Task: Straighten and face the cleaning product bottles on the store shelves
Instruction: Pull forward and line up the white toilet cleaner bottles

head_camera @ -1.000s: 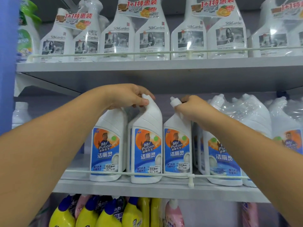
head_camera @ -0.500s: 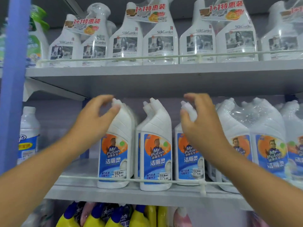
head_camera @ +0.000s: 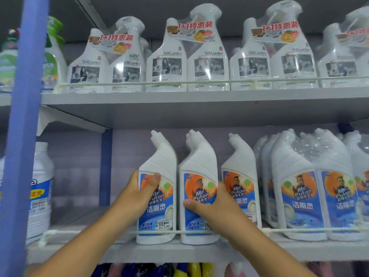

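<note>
At the left edge of the frame I see a blue upright post (head_camera: 24,116), and next to it a white jug with a blue label (head_camera: 41,188). Near the lower centre, my left hand (head_camera: 137,193) grasps the first Mr Puton toilet cleaner bottle (head_camera: 157,176), with the thumb on its label. Just beside it, my right hand (head_camera: 213,204) grasps the second Mr Puton bottle (head_camera: 199,176) in the same way. Both bottles stand on the middle shelf (head_camera: 179,251), behind the white guard rope (head_camera: 299,230), with labels facing me. The risk I judge here: if I turn them too strongly, the tall necks can tip against the third bottle (head_camera: 239,176) or the wrapped packs (head_camera: 311,176) at right, or catch on the rope.
</note>
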A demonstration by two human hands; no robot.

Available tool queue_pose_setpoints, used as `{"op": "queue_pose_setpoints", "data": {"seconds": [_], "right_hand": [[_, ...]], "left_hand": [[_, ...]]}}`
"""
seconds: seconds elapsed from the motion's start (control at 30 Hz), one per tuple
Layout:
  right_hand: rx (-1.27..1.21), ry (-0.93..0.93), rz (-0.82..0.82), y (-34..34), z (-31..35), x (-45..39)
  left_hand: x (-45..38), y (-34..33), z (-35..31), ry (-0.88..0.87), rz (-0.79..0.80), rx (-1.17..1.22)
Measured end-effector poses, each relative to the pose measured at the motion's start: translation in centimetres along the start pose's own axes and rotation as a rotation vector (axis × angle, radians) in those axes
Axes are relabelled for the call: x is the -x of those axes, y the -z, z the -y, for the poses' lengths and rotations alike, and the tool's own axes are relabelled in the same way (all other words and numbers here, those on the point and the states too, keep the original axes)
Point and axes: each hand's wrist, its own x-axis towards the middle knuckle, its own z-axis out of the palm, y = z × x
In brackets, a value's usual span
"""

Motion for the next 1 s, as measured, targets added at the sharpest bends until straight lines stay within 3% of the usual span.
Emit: {"op": "queue_pose_setpoints", "data": {"seconds": [0.43,0.57,0.67,0.87,1.0], "right_hand": [[0.096,-0.014,-0.132,-2.8,-0.1,0.2],[0.159,-0.003,-0.093,-2.3,0.1,0.4],[0.181,0.001,-0.042,-0.7,-0.1,0.3],[0.171,0.319,-0.440,7.3,1.7,-0.4],[0.263,0.111,-0.322,8.4,1.6,-2.1]], "left_hand": [[0.4,0.3,2.3,-0.010,0.074,0.177],[0.7,1.0,2.6,-0.009,0.073,0.191],[0.9,1.4,2.9,-0.027,0.002,0.074],[1.6,1.2,3.7,-0.041,-0.018,-0.092],[1.8,1.2,3.6,-0.055,-0.035,-0.115]]}}
